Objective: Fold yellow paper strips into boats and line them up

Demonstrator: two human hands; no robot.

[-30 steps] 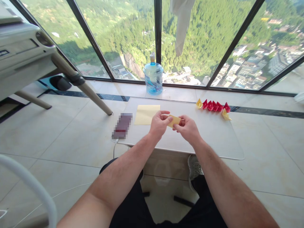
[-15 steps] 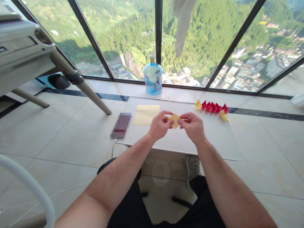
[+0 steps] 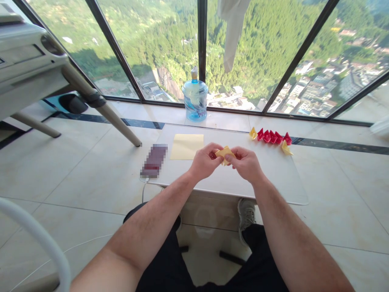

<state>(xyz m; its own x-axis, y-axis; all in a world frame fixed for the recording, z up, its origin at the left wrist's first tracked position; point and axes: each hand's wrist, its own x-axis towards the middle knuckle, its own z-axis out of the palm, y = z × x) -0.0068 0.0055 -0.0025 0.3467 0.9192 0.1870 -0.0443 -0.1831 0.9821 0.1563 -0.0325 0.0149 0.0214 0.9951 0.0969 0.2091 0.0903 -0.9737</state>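
Between both hands, above the low white table [image 3: 273, 178], is a small piece of folded yellow paper [image 3: 225, 152]. My left hand [image 3: 206, 161] pinches its left side, thumb on the near face. On the opposite side my right hand [image 3: 245, 163] grips it the same way, its thumb close to the left one. Fingertips behind the paper are partly hidden. Pale yellow paper sheets [image 3: 186, 147] lie flat on the table, just beyond my left hand. Toward the back right stand several red folded paper pieces [image 3: 272, 137] in a row, with a yellow folded piece [image 3: 253, 133] at the left end.
Another yellow folded piece [image 3: 286, 148] sits in front of the row's right end. A blurred-out phone [image 3: 154, 160] with a white cable lies at the table's left edge. Behind the table is a blue water jug [image 3: 195, 100] by the windows. A table leg [image 3: 121, 123] slants down at left.
The yellow paper has turned from a flat rectangle to a diamond, and its sides now bulge outward. My right hand has shifted its grip up along the paper's right side.
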